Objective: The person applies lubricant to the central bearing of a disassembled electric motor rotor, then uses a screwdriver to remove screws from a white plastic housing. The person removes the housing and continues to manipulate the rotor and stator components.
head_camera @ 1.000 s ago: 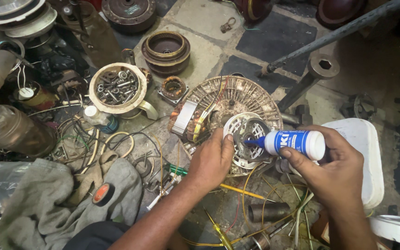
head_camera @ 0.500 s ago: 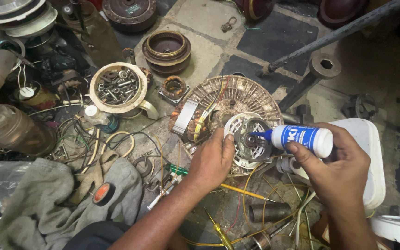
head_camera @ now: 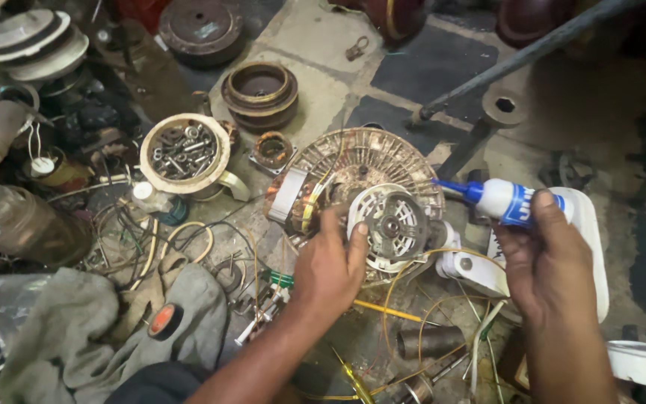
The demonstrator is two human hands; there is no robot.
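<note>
A round fan motor point(head_camera: 368, 176) with copper windings and a white slotted end cap point(head_camera: 394, 224) lies on the floor in the middle. My left hand point(head_camera: 329, 265) rests on the motor, its fingers touching the cap's left edge. My right hand point(head_camera: 551, 262) grips a small white squeeze bottle point(head_camera: 514, 202) with a blue label and a blue nozzle. The nozzle points left, just past the motor's right rim and clear of the cap.
A mug of bolts point(head_camera: 185, 153) stands to the left, a rusty ring point(head_camera: 261, 93) behind it. Grey rags point(head_camera: 84, 329), loose wires, a white plastic container point(head_camera: 588, 247) and a metal stand point(head_camera: 502, 112) crowd the floor around the motor.
My right hand has drawn the bottle away to the right, so its nozzle has left the white cap. My left hand stays on the motor.
</note>
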